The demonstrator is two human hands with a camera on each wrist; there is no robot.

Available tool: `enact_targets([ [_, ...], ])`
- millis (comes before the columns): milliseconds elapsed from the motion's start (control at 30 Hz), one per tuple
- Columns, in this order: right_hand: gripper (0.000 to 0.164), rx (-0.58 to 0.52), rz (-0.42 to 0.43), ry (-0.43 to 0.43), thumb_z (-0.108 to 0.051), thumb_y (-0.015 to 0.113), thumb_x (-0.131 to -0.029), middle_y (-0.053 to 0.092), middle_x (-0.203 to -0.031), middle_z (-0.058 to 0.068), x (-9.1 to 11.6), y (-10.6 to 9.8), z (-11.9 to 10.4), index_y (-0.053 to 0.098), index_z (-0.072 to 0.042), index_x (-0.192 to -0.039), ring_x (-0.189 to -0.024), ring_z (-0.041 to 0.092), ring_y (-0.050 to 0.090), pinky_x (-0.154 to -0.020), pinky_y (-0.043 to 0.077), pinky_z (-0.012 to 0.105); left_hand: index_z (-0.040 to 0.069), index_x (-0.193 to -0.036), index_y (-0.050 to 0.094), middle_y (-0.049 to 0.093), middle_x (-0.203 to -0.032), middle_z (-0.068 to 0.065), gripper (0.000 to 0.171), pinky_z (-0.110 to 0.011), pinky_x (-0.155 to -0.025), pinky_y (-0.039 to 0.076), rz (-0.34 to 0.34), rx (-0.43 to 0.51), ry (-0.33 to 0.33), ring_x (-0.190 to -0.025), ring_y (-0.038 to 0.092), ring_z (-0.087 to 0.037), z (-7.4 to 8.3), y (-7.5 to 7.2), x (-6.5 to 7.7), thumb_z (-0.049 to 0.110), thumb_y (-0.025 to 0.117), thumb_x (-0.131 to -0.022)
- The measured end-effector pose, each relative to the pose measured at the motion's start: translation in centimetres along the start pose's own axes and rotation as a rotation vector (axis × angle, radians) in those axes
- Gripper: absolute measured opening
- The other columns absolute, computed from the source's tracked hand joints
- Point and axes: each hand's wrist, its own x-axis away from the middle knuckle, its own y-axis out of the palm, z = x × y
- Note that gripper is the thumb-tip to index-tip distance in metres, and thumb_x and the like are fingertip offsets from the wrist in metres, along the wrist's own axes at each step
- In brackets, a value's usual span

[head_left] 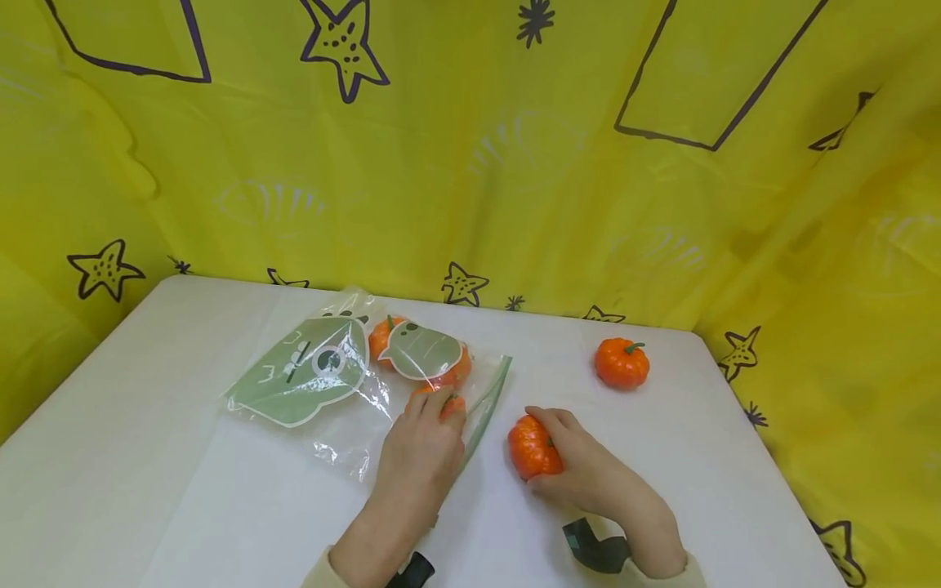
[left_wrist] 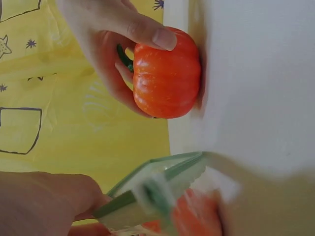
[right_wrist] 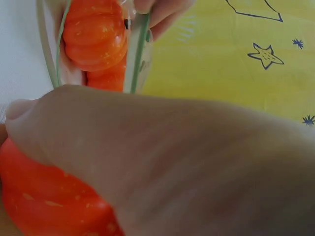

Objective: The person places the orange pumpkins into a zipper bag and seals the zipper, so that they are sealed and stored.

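My right hand (head_left: pixel 591 465) grips a small orange toy pumpkin (head_left: pixel 531 449) from its right side, low over the white table. In the left wrist view, thumb and fingers wrap that pumpkin (left_wrist: pixel 167 73) around its green stem. Just left of it lies a clear zip bag (head_left: pixel 341 437) with green cartoon prints. My left hand (head_left: pixel 422 449) pinches the upper edge of the bag's mouth, and the green-rimmed opening gapes toward the right hand. Several orange pumpkins are inside; one (right_wrist: pixel 93 34) sits close to the opening in the right wrist view. The left fingertips are partly hidden.
Another orange pumpkin (head_left: pixel 621 363) with a green stem stands at the table's back right. A yellow curtain (head_left: pixel 470 163) with starfish drawings hangs behind and beside the white table (head_left: pixel 243 498). Black straps (head_left: pixel 599 547) show near both wrists.
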Motion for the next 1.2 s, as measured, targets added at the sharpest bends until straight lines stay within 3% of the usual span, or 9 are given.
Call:
enact_targets([
  [167,0.084,0.014,0.006,0.006,-0.017,0.082,-0.078,0.044,-0.145,0.005,-0.1,0.3,-0.2,0.04,-0.021,-0.15,-0.124,0.025,0.052,-0.106,0.045,0.056,0.008,-0.085,0.074,0.072,-0.103,-0.009,0.011,-0.034,-0.066,0.06,-0.015,0.083,-0.045,-0.095,0.066,-0.025,-0.2,-0.6,-0.3,0.003,0.077,-0.076],
  [400,0.081,-0.005,0.065,-0.055,-0.021,0.082,-0.079,0.048,-0.143,0.003,-0.2,0.4,-0.3,0.041,-0.018,-0.148,-0.123,0.022,0.053,-0.107,0.045,0.053,0.005,-0.09,0.074,0.074,-0.105,-0.012,0.011,-0.036,-0.074,0.06,-0.036,0.153,-0.077,-0.096,0.071,-0.025,-0.3,-1.1,-0.5,0.009,0.079,-0.081],
  [567,0.081,-0.026,0.098,-0.112,-0.021,0.082,-0.079,0.049,-0.143,0.002,-0.4,0.6,-0.7,0.041,-0.016,-0.148,-0.126,0.022,0.052,-0.108,0.045,0.051,0.007,-0.086,0.077,0.073,-0.098,-0.007,0.007,-0.039,-0.064,0.061,-0.057,0.136,-0.118,-0.088,0.069,-0.024,-0.1,-1.1,-0.5,0.011,0.077,-0.081],
  [700,0.08,-0.039,0.12,-0.143,-0.019,0.082,-0.079,0.048,-0.144,0.003,-0.6,0.9,-0.9,0.041,-0.016,-0.148,-0.127,0.023,0.053,-0.108,0.045,0.051,0.01,-0.087,0.078,0.073,-0.092,0.0,0.006,-0.037,-0.058,0.059,-0.127,0.142,-0.124,-0.077,0.069,-0.02,-0.2,-1.5,-0.6,0.011,0.077,-0.081],
  [833,0.08,-0.055,0.123,-0.152,-0.018,0.082,-0.079,0.047,-0.144,0.003,-0.7,1.3,-1.2,0.042,-0.017,-0.148,-0.126,0.023,0.053,-0.108,0.045,0.05,0.01,-0.089,0.077,0.073,-0.08,0.001,0.007,-0.029,-0.059,0.057,-0.204,0.249,-0.152,-0.064,0.066,-0.016,-0.4,-2.1,-0.8,0.008,0.075,-0.084],
  [933,0.082,-0.049,0.134,-0.167,-0.019,0.083,-0.078,0.048,-0.144,0.002,-0.7,1.5,-1.4,0.041,-0.016,-0.148,-0.126,0.022,0.053,-0.108,0.045,0.049,0.009,-0.09,0.074,0.069,-0.073,0.0,0.008,-0.024,-0.056,0.054,-0.202,0.315,-0.18,-0.059,0.06,-0.015,-0.5,-2.3,-1.0,0.003,0.072,-0.085],
  [1000,0.084,-0.049,0.148,-0.168,-0.021,0.084,-0.077,0.05,-0.142,0.003,-0.8,1.6,-1.6,0.04,-0.015,-0.148,-0.125,0.021,0.054,-0.108,0.046,0.047,0.009,-0.088,0.071,0.067,-0.07,-0.001,0.008,-0.025,-0.052,0.052,-0.18,0.318,-0.176,-0.055,0.058,-0.015,-0.4,-2.3,-1.0,0.001,0.07,-0.085],
  [1200,0.079,-0.067,0.167,-0.159,-0.022,0.087,-0.075,0.058,-0.128,0.005,-1.0,2.0,-2.2,0.043,-0.009,-0.139,-0.113,0.019,0.058,-0.103,0.05,0.045,0.006,-0.087,0.066,0.064,-0.065,-0.004,0.009,-0.031,-0.049,0.055,-0.16,0.211,-0.104,-0.051,0.061,-0.018,0.0,-2.3,-1.0,0.001,0.071,-0.083],
])
